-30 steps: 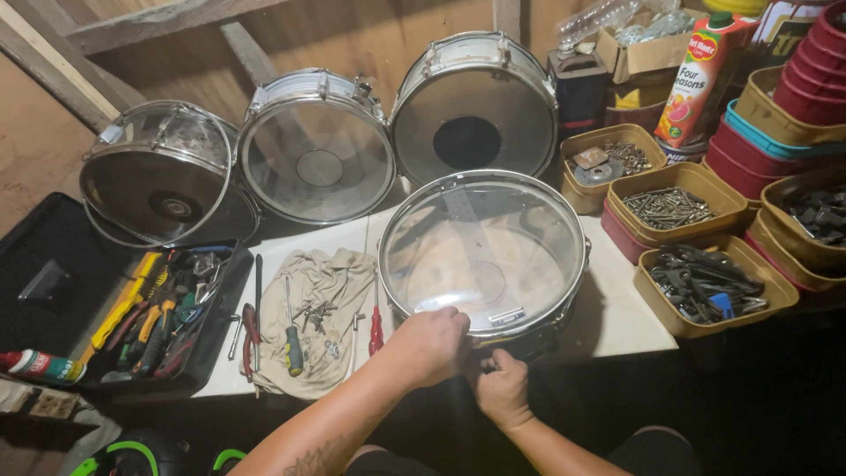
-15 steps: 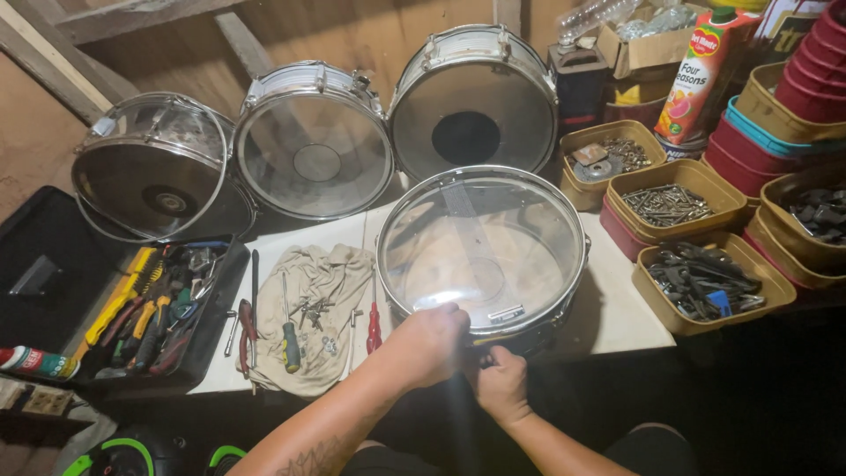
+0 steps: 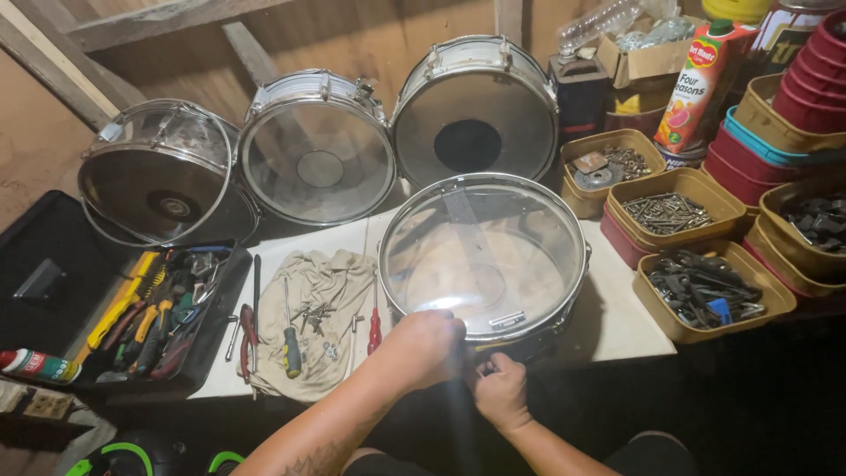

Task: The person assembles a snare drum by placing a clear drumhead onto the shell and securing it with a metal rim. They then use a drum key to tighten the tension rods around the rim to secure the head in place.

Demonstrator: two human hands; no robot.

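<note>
On the far left a black toolbox (image 3: 132, 308) lies open, its tray crowded with pliers and yellow-handled tools, and a small spray can (image 3: 35, 363) rests at its near corner. Behind it three drums (image 3: 317, 145) lean in a row against the wooden wall. On the white worktop (image 3: 617, 322) a crumpled beige cloth (image 3: 322, 300) carries loose screws, with a screwdriver (image 3: 291, 339) lying on it and a red-handled one (image 3: 374, 328) just beside the snare drum (image 3: 485, 256), which lies flat near the front edge with its clear head up. The left hand (image 3: 425, 348) is closed over the drum's near rim, knuckles up; what its fingers grip under the rim is hidden. The right hand (image 3: 499, 388), just beside it and lower, is curled tight around something small at the side of the shell, too hidden to name. Compared with a second ago, both hands sit at the same spot on the rim and the drum has not shifted; only the view has tipped slightly. So the work seems to be a fine job at one fitting on the rim, still under way. To the right stand tan trays (image 3: 670, 207) of screws and dark metal parts, stacked red tubs (image 3: 811, 79) and a juice carton (image 3: 701, 84).
</note>
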